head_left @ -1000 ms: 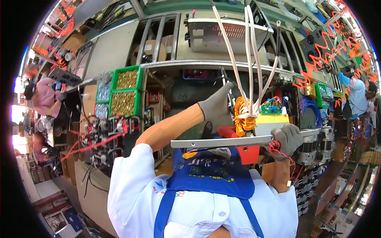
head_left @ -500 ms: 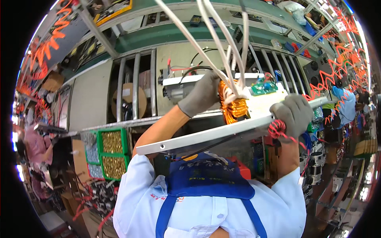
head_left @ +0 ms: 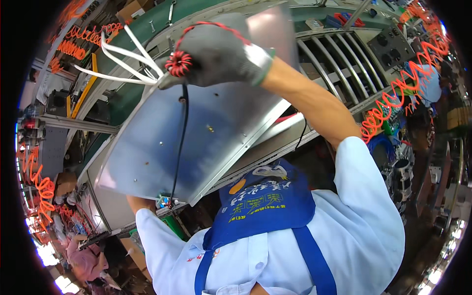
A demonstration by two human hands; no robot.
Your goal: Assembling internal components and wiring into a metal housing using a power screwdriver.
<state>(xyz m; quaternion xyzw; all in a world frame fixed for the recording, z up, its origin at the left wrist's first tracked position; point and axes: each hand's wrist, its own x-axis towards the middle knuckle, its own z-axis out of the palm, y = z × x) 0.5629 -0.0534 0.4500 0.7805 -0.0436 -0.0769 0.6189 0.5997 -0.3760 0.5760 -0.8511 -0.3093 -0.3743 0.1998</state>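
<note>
A large silver metal plate (head_left: 152, 132) is raised and tilted before me, its flat side with several small fasteners facing me. My right hand (head_left: 216, 54), in a grey glove, is closed on the plate's upper edge. Beside its fingers hangs a small ring coil (head_left: 178, 64) wound in red and black wire. A black cable (head_left: 182, 140) runs down the plate to a small electronic part (head_left: 166, 201) at the lower edge. White cables (head_left: 125, 59) stick out past the upper left edge. My left forearm goes behind the plate, which hides that hand.
Metal rollers (head_left: 339, 69) lie to the right of the plate, beside a black box with round knobs (head_left: 391, 47). Orange coiled hoses (head_left: 398, 105) hang at both sides. A green bin (head_left: 172, 227) stands below the plate. Another person (head_left: 86, 258) is at the lower left.
The plate has turned up, so its flat back now faces me and hides the copper coil and circuit board. My right hand has moved up and left; my left hand has gone out of sight.
</note>
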